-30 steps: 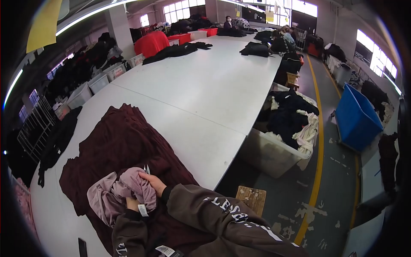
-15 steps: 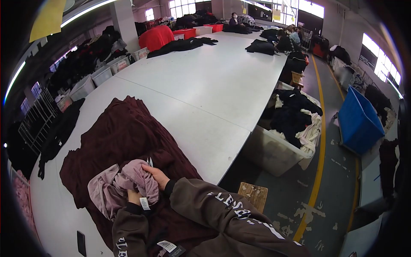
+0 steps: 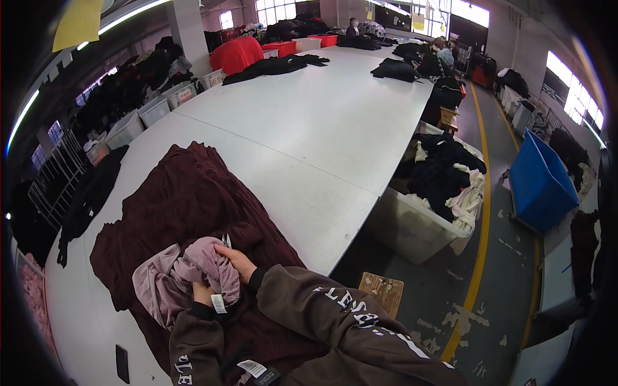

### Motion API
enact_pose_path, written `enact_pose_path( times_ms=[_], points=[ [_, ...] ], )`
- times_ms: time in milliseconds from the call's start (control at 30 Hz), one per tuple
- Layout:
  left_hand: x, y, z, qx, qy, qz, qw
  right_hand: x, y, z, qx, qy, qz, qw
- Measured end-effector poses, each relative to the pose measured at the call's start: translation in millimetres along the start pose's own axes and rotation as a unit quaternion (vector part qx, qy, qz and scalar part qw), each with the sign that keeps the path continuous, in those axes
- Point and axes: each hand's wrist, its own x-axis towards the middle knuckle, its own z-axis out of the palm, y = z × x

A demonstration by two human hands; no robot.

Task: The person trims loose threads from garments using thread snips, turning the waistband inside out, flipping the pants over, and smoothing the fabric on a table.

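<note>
A bunched pink knit garment (image 3: 162, 283) lies on a spread dark burgundy garment (image 3: 183, 193) at the table's near end. My left hand (image 3: 203, 294) reaches into the pink folds, its fingers mostly hidden by cloth. Beside that wrist hangs a white care label (image 3: 219, 303). Closed on the right edge of the pink cloth is my right hand (image 3: 239, 262). Pointed metal blades (image 3: 226, 240), like those of small thread snips, stick out above its fingers; the handle is hidden. Close to my body is another white label (image 3: 252, 368) with a black tag.
A dark phone (image 3: 121, 363) lies on the white table (image 3: 290, 128) at lower left. Right of the table edge stand a bin of clothes (image 3: 412, 225), a wooden stool (image 3: 381, 293) and a blue cart (image 3: 541, 180). Black garments (image 3: 273, 66) and people (image 3: 444, 55) are farther back.
Both hands stay at the pink garment with almost no movement. The whole view has shifted very slightly.
</note>
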Motion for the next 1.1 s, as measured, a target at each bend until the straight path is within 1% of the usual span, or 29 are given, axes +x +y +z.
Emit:
enact_pose_path(
  times_ms=[300,433,600,767,933,1000,1033,1100],
  points=[
    [0,4,0,-0.003,-0.012,-0.012,1.0,-1,-1,2,-0.006,0.003,0.007,1.0],
    [-1,0,0,0.057,0.009,0.018,0.998,-2,-1,2,-0.005,-0.001,0.004,1.0],
    [1,-4,-1,-0.004,-0.008,-0.001,1.0,-2,0,2,-0.006,-0.001,-0.007,1.0],
    [-1,7,-1,0.019,-0.012,-0.007,1.0,-3,-1,2,-0.006,-0.002,-0.003,1.0],
    [0,-17,-4,0.018,0.003,-0.001,1.0,-3,-2,1,-0.02,0.018,0.022,0.999],
    [2,-39,-6,0.023,0.005,0.006,1.0,-8,-4,7,-0.027,0.029,0.009,0.999],
    [5,-27,1,0.015,0.001,0.017,1.0,-9,-5,8,-0.037,0.03,-0.002,0.999],
    [-2,11,3,0.026,0.014,-0.006,1.0,-8,-3,7,0.005,0.004,0.008,1.0]
  ],
)
